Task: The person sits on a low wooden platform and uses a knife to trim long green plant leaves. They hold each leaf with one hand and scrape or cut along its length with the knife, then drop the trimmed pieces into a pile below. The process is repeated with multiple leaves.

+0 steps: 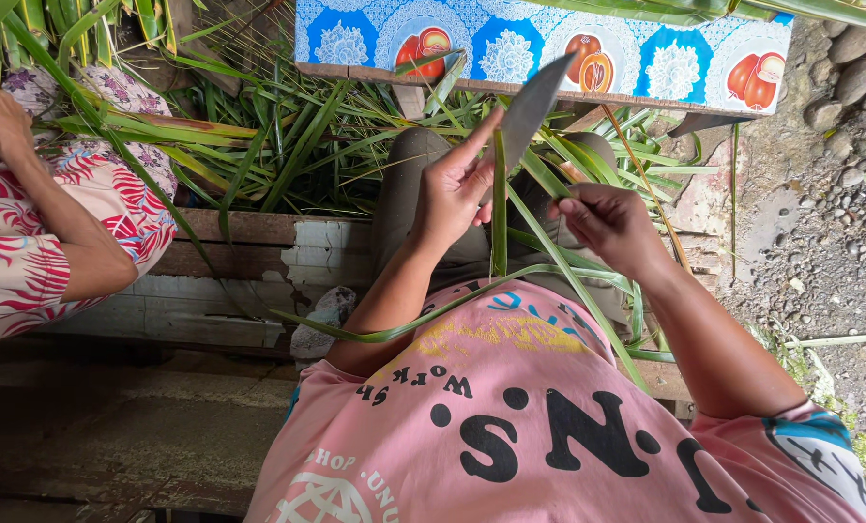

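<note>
Our left hand (455,189) pinches a long green leaf (499,208) that stands straight up and down between our hands. Our right hand (602,225) is closed around a knife (532,108), its blade leaning against the leaf's top.

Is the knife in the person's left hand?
No, the right hand grips the knife, while the left hand holds the long green leaf.
</note>
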